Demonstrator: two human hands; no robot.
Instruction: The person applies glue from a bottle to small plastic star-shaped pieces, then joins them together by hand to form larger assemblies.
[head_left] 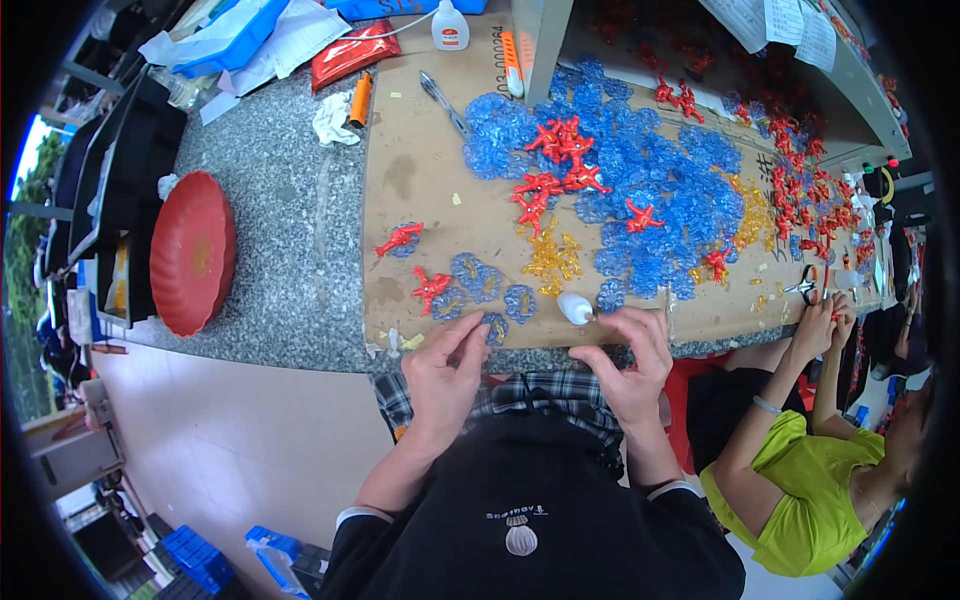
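Observation:
My left hand [446, 366] is at the cardboard's near edge, thumb and forefinger pinched at the rim of a clear blue plastic ring [496, 328]. My right hand [634, 362] is open, thumb and fingers apart, its fingertips close to the tip of a small white squeeze bottle [575, 308] lying on its side. Whether they touch the bottle I cannot tell. More blue rings [477, 278] lie just beyond my left hand, beside a glossy red figure piece [431, 290]. Another red figure [401, 239] rests on a blue piece farther back. Small amber pieces [552, 258] are heaped beyond the bottle.
A large heap of blue pieces [660, 190] with red figures covers the middle of the cardboard [410, 170]. Pliers [444, 104] and an orange lighter [360, 100] lie farther back. At left stands a red fluted dish [193, 254]. A co-worker in lime green [800, 490] sits at right, near scissors [804, 286].

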